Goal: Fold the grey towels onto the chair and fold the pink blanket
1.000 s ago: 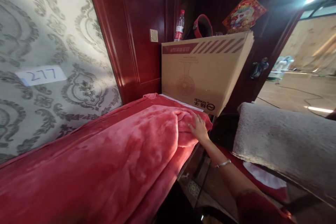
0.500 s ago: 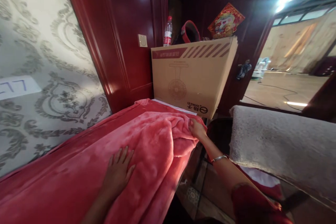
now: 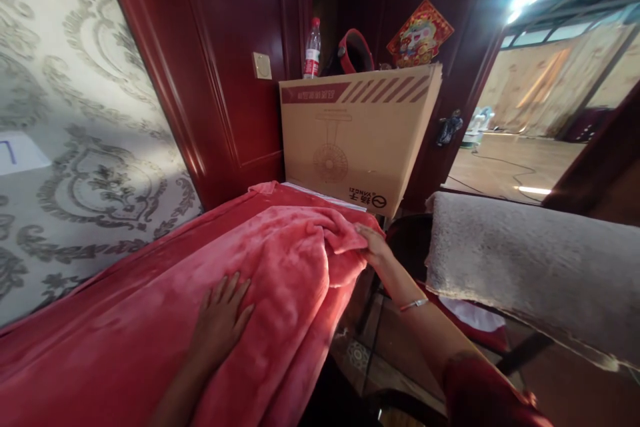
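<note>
A plush red blanket (image 3: 280, 273) is spread over a long surface that runs from the lower left toward the middle. My left hand (image 3: 223, 310) lies flat on it, fingers spread. At the blanket's far right corner, my right hand (image 3: 371, 243) is closed on a bunched fold, fingers partly hidden by the cloth. A silver bracelet (image 3: 414, 305) circles my right wrist. Beneath the blanket shows a darker red cover (image 3: 220, 210) along the wall side.
A cardboard fan box (image 3: 350, 133) stands beyond the blanket, with a plastic bottle (image 3: 312, 50) and a red band-like object (image 3: 357, 47) on top. A grey fleecy cover (image 3: 525, 267) drapes furniture at right. A doorway opens behind it. Patterned wallpaper (image 3: 115, 180) borders the left.
The view has shifted slightly, so the room sits further left. My right hand still grips the fold, which has bunched a little differently. My left hand stays flat on the blanket.
</note>
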`<state>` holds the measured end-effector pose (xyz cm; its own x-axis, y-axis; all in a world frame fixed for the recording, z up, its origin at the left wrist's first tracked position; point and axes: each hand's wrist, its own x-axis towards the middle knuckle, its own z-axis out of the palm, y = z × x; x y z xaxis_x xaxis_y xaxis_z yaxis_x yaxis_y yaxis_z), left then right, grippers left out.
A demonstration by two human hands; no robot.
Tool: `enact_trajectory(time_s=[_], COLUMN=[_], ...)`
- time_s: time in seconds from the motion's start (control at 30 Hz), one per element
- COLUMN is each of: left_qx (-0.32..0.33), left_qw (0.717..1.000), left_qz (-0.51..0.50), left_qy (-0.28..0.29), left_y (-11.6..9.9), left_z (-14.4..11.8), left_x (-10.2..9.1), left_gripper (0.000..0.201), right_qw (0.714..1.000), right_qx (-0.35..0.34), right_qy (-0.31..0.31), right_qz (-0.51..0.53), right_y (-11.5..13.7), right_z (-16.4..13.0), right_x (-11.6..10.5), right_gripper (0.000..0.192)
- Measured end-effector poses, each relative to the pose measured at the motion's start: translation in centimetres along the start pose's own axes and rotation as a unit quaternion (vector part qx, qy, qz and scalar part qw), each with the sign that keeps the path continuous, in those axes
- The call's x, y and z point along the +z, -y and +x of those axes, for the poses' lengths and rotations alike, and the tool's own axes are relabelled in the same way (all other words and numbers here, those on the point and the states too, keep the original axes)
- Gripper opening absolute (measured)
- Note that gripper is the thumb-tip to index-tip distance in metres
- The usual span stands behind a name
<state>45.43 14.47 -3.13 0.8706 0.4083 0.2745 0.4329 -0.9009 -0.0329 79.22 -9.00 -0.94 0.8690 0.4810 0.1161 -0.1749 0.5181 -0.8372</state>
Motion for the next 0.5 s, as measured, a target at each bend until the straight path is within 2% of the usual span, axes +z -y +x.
enact_trajectory(time_s=[0.1, 0.2, 0.33, 0.5], left_qx=[-0.008, -0.014, -0.016, -0.022], left_qw=[1.000, 1.000, 1.000, 0.999], left_qz=[-0.004, -0.006, -0.011, -0.008], left_qy=[0.011, 0.013, 0.019, 0.028], left_y=[-0.2, -0.5, -0.7, -0.9], left_z=[0.0, 0.1, 0.0, 0.1], left_x=[-0.4, -0.7, -0.9, -1.2], left_gripper=[0.058, 0.057, 0.056, 0.057], right_qw=[0.997, 0.991, 0.988, 0.965], right_qx=[0.057, 0.092, 0.081, 0.075], right_qy=[-0.011, -0.014, -0.001, 0.010], right_qz=[-0.048, -0.092, -0.134, -0.250], right_y=[-0.4, 0.2, 1.0, -0.6], right_z=[-2.7, -3.9, -4.5, -5.9], right_x=[-1.1, -1.4, -1.0, -2.0], right_gripper=[0.027, 0.023, 0.028, 0.034])
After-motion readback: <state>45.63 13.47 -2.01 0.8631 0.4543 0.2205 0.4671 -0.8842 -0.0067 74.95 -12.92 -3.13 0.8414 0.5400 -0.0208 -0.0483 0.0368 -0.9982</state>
